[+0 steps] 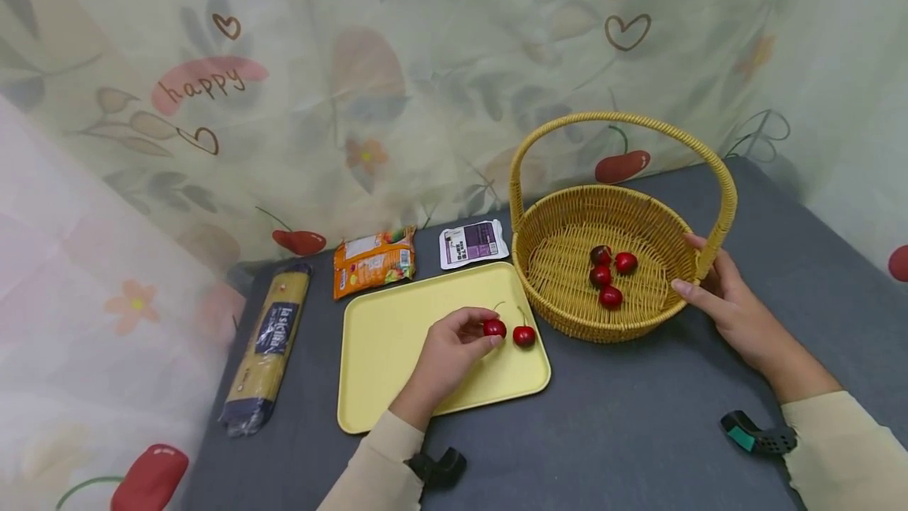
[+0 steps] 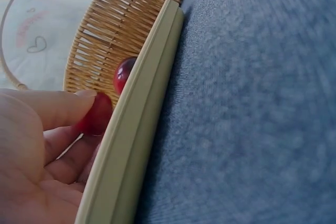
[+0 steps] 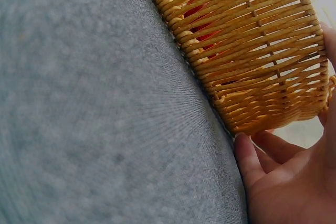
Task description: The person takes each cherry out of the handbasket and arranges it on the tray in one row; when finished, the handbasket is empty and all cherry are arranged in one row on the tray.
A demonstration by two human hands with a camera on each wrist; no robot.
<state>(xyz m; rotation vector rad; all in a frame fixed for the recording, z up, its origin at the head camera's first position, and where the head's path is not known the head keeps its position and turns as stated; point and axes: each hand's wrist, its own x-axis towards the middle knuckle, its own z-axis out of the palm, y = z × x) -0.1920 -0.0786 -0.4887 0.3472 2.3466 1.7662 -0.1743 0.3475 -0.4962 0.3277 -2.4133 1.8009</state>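
Observation:
Thumb and fingers of my left hand pinch a dark red cherry low over the pale yellow tray. In the left wrist view the held cherry shows between thumb and fingertips, beside the tray's edge. A second cherry, stem up, lies on the tray just right of it. Several cherries rest together inside a wicker basket with a tall arched handle. My right hand grips the basket's right side by the handle's base; in the right wrist view its fingers touch the lower wicker wall.
Behind the tray lie an orange snack packet and a small white and purple packet. A long pack of pasta lies left of the tray. Patterned cloth hangs behind the grey tabletop.

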